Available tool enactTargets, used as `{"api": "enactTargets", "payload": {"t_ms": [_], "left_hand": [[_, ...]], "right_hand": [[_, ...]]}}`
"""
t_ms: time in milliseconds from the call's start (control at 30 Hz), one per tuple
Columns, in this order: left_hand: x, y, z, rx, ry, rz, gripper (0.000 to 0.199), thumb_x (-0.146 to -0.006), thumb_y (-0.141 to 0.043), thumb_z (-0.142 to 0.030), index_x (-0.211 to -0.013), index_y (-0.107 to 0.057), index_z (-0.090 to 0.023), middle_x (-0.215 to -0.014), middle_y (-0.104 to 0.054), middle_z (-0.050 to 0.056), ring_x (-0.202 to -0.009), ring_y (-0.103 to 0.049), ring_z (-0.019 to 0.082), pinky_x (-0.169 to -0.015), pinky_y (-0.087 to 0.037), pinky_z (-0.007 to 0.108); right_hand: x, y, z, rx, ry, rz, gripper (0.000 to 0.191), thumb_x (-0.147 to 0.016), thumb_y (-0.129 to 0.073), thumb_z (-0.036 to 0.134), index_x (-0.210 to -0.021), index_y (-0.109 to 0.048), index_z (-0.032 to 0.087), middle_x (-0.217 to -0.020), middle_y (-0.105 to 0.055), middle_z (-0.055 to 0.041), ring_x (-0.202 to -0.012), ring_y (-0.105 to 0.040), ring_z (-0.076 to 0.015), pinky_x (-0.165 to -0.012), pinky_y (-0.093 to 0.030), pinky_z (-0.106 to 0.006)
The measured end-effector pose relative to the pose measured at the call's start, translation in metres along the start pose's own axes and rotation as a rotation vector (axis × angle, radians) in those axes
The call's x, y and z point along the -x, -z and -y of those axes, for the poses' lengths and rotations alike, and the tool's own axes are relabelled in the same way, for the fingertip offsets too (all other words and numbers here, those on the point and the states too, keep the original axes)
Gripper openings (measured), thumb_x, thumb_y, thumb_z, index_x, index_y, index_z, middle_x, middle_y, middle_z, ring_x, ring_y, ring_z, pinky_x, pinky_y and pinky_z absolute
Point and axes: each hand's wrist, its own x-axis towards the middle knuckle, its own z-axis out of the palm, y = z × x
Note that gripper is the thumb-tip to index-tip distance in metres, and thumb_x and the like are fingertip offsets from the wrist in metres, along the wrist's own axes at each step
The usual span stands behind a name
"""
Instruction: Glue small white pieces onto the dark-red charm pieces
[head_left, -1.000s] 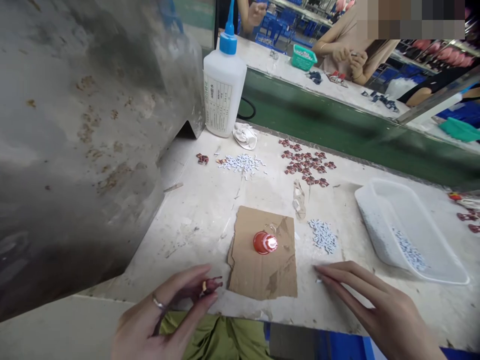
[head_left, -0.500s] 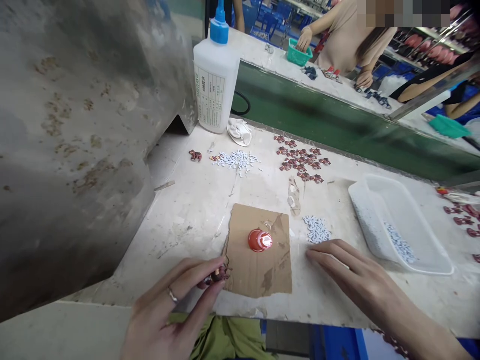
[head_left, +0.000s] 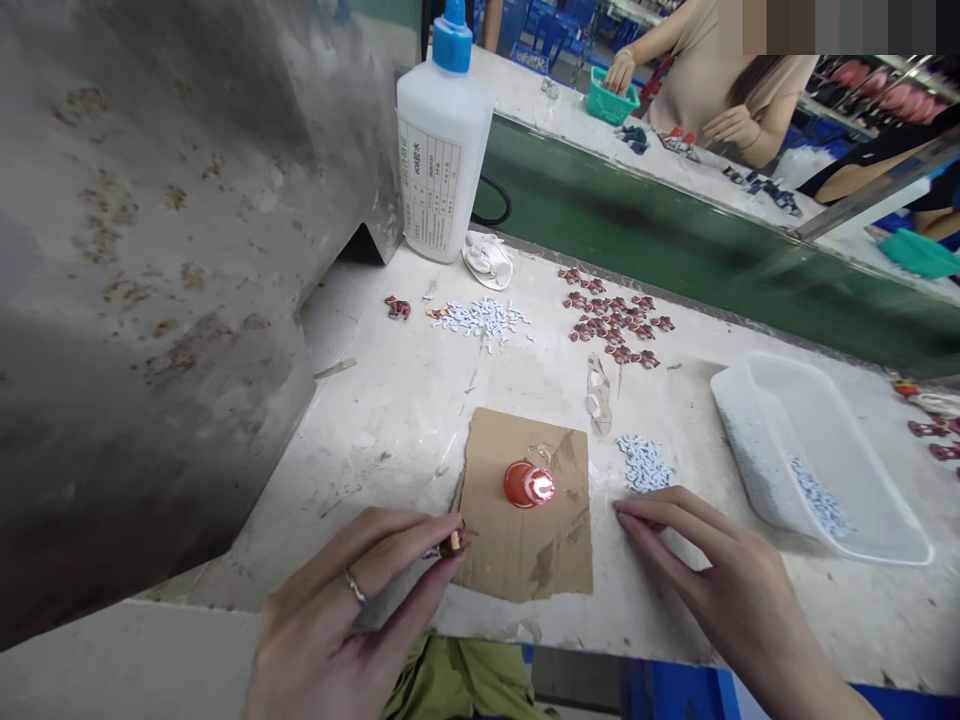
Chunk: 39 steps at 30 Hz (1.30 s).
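Observation:
My left hand (head_left: 352, 600), with a ring on one finger, pinches a small dark red piece (head_left: 451, 544) between thumb and fingers at the left edge of a torn cardboard sheet (head_left: 495, 540). A red cap with a shiny top (head_left: 529, 485) stands on the cardboard. My right hand (head_left: 720, 570) rests open on the white table, its fingertips just below a heap of small white pieces (head_left: 645, 465). Loose dark red pieces (head_left: 615, 325) lie farther back.
A glue bottle with a blue nozzle (head_left: 442, 150) stands at the back, by a grey metal housing (head_left: 150, 300) on the left. A white plastic tray (head_left: 750, 470) sits to the right. Beyond a green partition (head_left: 637, 220), a co-worker (head_left: 720, 90) works at another bench.
My left hand has moved toward the cardboard's edge, and the dark red piece has turned in its fingers. My right hand has crept up toward the white heap. The co-worker's hand has reached the green basket.

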Motion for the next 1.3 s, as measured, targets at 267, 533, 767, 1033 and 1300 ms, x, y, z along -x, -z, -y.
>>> {"api": "enactTargets", "payload": {"t_ms": [267,533,767,1033,1300], "left_hand": [[-0.003,-0.001,-0.001,0.009,-0.032,-0.031,0.018,-0.098,-0.065,-0.020,-0.113,-0.070,-0.027,-0.099,-0.074,-0.007,-0.087,-0.073,0.002,-0.083,-0.057,0.004],[-0.001,-0.006,-0.004,0.029,-0.007,-0.048,0.024,-0.097,-0.065,-0.017,-0.118,-0.070,-0.028,-0.107,-0.077,-0.008,-0.094,-0.075,0.003,-0.090,-0.057,0.005],[-0.005,-0.006,-0.007,0.070,-0.012,-0.031,0.020,-0.098,-0.065,-0.019,-0.115,-0.070,-0.028,-0.101,-0.078,-0.008,-0.087,-0.076,0.003,-0.086,-0.057,0.004],[-0.003,-0.012,-0.006,0.072,-0.017,-0.035,0.020,-0.096,-0.067,-0.018,-0.114,-0.070,-0.028,-0.101,-0.077,-0.008,-0.088,-0.075,0.002,-0.090,-0.055,0.003],[-0.002,-0.010,-0.007,0.080,-0.016,-0.032,0.019,-0.096,-0.067,-0.019,-0.112,-0.070,-0.028,-0.101,-0.078,-0.010,-0.086,-0.075,0.002,-0.089,-0.056,0.002]], "right_hand": [[-0.011,0.008,-0.009,-0.015,-0.050,0.139,0.033,-0.103,-0.056,0.048,-0.092,-0.077,0.026,-0.090,-0.078,-0.0046,-0.073,-0.076,-0.0206,-0.062,-0.062,-0.029],[-0.032,0.013,0.024,-0.128,-0.001,0.068,0.016,-0.100,-0.063,0.035,-0.092,-0.073,0.025,-0.091,-0.077,-0.0032,-0.079,-0.075,-0.0198,-0.070,-0.062,-0.029],[-0.053,0.006,0.052,-0.252,0.160,0.036,0.017,-0.098,-0.063,0.015,-0.103,-0.075,0.025,-0.096,-0.078,-0.0031,-0.082,-0.076,-0.0174,-0.071,-0.062,-0.027],[-0.059,0.002,0.054,-0.299,0.149,0.079,0.012,-0.098,-0.066,0.013,-0.098,-0.073,0.024,-0.093,-0.076,-0.0006,-0.082,-0.073,-0.0148,-0.072,-0.058,-0.024],[-0.059,0.000,0.054,-0.301,0.178,0.108,0.017,-0.098,-0.063,0.009,-0.099,-0.072,0.023,-0.094,-0.075,-0.0002,-0.085,-0.072,-0.0128,-0.075,-0.056,-0.022]]}}
